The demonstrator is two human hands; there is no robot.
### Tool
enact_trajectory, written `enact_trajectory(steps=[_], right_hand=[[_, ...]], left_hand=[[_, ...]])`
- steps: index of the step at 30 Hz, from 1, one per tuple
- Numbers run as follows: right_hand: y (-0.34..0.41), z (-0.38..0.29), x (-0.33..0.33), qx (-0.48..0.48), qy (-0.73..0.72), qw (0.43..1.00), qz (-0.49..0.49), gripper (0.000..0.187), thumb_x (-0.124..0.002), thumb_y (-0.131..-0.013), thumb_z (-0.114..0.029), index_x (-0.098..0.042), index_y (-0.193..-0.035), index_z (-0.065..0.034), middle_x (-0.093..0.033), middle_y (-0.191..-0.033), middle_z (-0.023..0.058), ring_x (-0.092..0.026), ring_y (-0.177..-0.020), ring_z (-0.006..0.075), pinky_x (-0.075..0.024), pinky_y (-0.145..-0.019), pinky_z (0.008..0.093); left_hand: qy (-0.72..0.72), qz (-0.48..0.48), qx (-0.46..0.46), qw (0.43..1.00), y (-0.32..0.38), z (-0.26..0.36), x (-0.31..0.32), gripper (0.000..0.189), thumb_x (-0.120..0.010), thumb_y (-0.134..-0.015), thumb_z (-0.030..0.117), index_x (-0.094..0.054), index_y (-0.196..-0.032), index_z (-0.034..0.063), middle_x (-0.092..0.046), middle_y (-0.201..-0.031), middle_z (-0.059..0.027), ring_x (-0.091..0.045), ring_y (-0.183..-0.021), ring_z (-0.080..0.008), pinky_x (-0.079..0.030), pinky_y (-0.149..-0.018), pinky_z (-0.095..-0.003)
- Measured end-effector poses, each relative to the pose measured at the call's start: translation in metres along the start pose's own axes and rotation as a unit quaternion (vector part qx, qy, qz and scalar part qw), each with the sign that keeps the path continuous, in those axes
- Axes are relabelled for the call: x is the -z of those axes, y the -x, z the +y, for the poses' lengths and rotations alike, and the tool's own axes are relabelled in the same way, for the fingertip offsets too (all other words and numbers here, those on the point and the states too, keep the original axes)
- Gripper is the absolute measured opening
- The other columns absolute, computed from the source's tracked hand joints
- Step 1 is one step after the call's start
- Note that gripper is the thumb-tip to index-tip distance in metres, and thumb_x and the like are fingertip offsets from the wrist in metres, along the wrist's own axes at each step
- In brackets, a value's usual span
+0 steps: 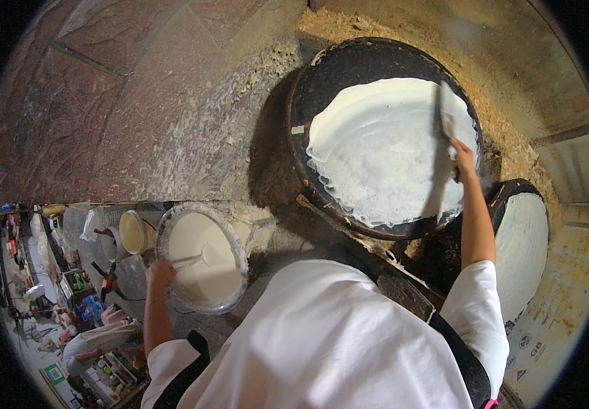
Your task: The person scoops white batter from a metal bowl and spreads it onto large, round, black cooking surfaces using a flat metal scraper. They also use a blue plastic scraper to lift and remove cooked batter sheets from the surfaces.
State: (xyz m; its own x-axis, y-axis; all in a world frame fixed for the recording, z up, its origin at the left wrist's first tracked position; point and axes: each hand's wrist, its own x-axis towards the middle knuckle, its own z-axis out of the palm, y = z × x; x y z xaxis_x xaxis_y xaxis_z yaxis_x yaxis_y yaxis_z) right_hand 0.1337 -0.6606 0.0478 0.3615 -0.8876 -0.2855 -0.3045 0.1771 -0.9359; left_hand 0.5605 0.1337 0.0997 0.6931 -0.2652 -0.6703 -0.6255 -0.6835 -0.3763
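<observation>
A thin white layer of batter (376, 145) covers most of a large round black griddle (348, 64), its edge ragged toward my body. My right hand (464, 158) grips the handle of a flat spreader (446, 105), blurred, over the right side of the batter. At lower left stands a round tub (162, 230) of cream-coloured liquid batter (187, 289). My left hand (161, 274) is closed at the tub's left rim around the handle of a ladle (188, 260), whose bowl end lies in the liquid.
A second griddle (493, 204) with a pale sheet (521, 255) on it is at right. A cream bucket (133, 232) stands beyond the tub. Batter splashes mark the stone-patterned surface (171, 117) at upper left. A seated person's legs (102, 337) and cluttered goods appear at lower left.
</observation>
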Motion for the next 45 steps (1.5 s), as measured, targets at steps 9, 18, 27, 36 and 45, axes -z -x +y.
enact_trajectory(steps=[9, 18, 27, 36, 45], right_hand=[[0.092, -0.037, -0.149, 0.286, 0.535, 0.787, -0.118, 0.032, -0.06, -0.075, -0.03, -0.055, -0.105, -0.0195, -0.057, -0.093, 0.0098, -0.058, -0.076, 0.0328, -0.0471, -0.065, 0.042], [-0.049, -0.018, 0.029, 0.004, 0.269, 0.953, 0.137, 0.039, -0.066, -0.075, -0.031, -0.062, -0.105, -0.0067, -0.064, -0.096, 0.0077, -0.06, -0.084, 0.0187, -0.0457, -0.074, 0.0298], [0.067, -0.026, -0.149, 0.261, 0.391, 0.861, -0.195, 0.033, -0.059, -0.078, -0.029, -0.058, -0.109, -0.0177, -0.061, -0.09, 0.0135, -0.061, -0.079, 0.0281, -0.0475, -0.069, 0.0363], [-0.046, -0.05, -0.031, 0.157, 0.454, 0.873, 0.08, 0.039, -0.066, -0.073, -0.032, -0.06, -0.103, -0.0085, -0.063, -0.094, 0.0136, -0.06, -0.091, 0.0286, -0.0467, -0.074, 0.0374], [-0.048, -0.038, -0.097, 0.061, 0.094, 0.986, -0.126, 0.031, -0.054, -0.082, -0.03, -0.063, -0.104, -0.0099, -0.058, -0.076, -0.0014, -0.038, -0.052, 0.0061, -0.0316, -0.042, 0.0228]], left_hand=[[-0.004, -0.015, 0.065, 0.998, 0.013, 0.033, 0.044, 0.029, -0.059, -0.078, 0.039, -0.066, -0.085, 0.0121, -0.063, -0.089, -0.0093, -0.059, -0.086, -0.0281, -0.048, -0.071, -0.0412], [-0.009, -0.008, -0.009, 1.0, 0.018, 0.023, 0.049, 0.025, -0.047, -0.084, 0.027, -0.062, -0.083, 0.007, -0.062, -0.078, -0.0129, -0.06, -0.067, -0.0273, -0.05, -0.062, -0.0412], [0.048, -0.047, 0.115, 0.991, 0.023, 0.042, 0.072, 0.03, -0.061, -0.076, 0.038, -0.066, -0.086, 0.0108, -0.063, -0.089, -0.0108, -0.06, -0.084, -0.0278, -0.049, -0.072, -0.0389], [0.109, -0.029, 0.121, 0.986, 0.025, 0.042, 0.067, 0.027, -0.062, -0.074, 0.034, -0.065, -0.086, 0.0093, -0.062, -0.091, -0.0115, -0.06, -0.085, -0.0278, -0.048, -0.073, -0.041], [0.108, -0.037, 0.096, 0.989, 0.023, 0.035, 0.052, 0.024, -0.064, -0.074, 0.029, -0.065, -0.087, 0.0088, -0.063, -0.088, -0.0109, -0.06, -0.083, -0.0272, -0.048, -0.072, -0.039]])
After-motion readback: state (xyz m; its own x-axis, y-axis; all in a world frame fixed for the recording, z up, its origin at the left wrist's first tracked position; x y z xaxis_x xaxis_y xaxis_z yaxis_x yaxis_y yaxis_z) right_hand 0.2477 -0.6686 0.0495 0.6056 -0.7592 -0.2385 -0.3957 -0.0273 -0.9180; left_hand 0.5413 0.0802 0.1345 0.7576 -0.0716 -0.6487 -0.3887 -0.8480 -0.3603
